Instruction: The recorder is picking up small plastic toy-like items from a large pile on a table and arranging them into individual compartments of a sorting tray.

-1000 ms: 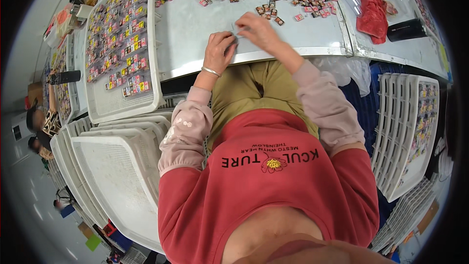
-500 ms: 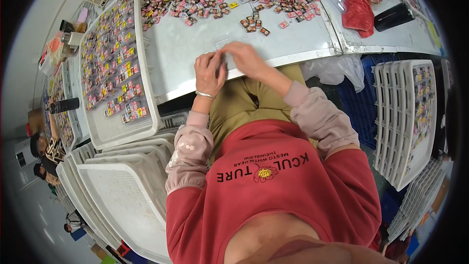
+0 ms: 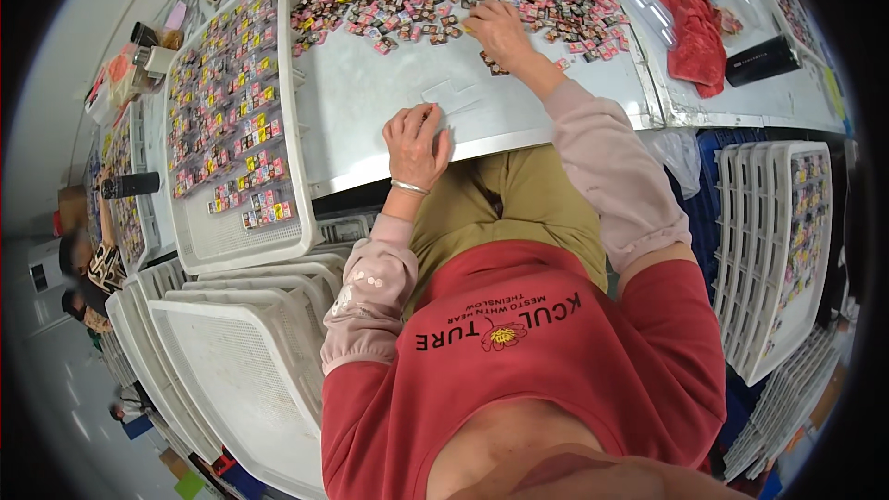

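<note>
My left hand point(image 3: 417, 143) rests at the table's front edge with its fingers curled in. Whatever those fingers hold, if anything, is hidden from view. Just beyond it, a clear flat piece of plastic point(image 3: 451, 95) lies on the tabletop. Farther out, my right hand point(image 3: 500, 34) is at the near side of a wide pile of small printed blocks point(image 3: 407, 2) in pink, black and yellow. Its fingers bend down among them, and a bit of yellow shows by the fingertips. Exactly what they grip cannot be made out.
To the left stands a white tray point(image 3: 199, 239) bearing rows of clear packs filled with blocks. Stacked white trays point(image 3: 222, 361) sit below it, and more trays point(image 3: 787, 352) at right. A red cloth point(image 3: 694, 46) and a black cylinder point(image 3: 764, 60) lie at the table's right.
My right hand has left my left hand and moved away to the block pile. My left hand stays near the table edge, and the clear plastic piece shows more fully.
</note>
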Tool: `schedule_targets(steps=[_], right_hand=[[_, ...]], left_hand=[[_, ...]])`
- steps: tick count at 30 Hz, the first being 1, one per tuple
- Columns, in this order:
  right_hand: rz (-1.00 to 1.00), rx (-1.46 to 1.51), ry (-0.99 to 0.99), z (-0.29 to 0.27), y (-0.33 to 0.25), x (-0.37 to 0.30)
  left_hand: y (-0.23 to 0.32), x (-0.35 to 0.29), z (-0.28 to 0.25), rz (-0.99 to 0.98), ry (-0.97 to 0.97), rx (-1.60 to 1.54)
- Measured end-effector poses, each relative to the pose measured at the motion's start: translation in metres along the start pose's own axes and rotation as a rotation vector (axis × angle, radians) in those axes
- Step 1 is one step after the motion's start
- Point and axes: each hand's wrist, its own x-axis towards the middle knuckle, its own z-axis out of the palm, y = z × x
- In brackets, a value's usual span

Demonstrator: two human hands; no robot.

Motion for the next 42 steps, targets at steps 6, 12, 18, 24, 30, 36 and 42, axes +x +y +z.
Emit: schedule_targets(steps=[6,12,18,24,30,36,42], right_hand=[[0.059,0.015,-0.042,-0.032,-0.009,0.005],[0.015,0.819,-0.145,-0.046,-0.039,-0.003],[0.226,0.819,-0.152,-0.05,-0.056,-0.003],[-0.018,0.57,-0.374,-0.049,-0.079,-0.007],[-0.026,0.511,-0.365,-0.048,-0.094,-0.015],[-0.013,0.697,-0.458,-0.054,-0.085,-0.014],[0.134,0.795,-0.3,-0.043,-0.111,-0.028]], left_hand=[[-0.014,-0.002,0.007,-0.143,0.09,-0.201],[-0.007,0.002,0.001,-0.116,0.117,-0.145],[-0.006,-0.002,0.004,-0.082,0.007,-0.043],[-0.005,-0.002,0.003,-0.106,0.028,-0.083],[-0.006,-0.002,0.003,-0.145,0.014,-0.127],[-0.012,-0.002,0.005,-0.099,0.035,-0.151],[-0.012,-0.004,0.004,-0.146,0.07,-0.171]])
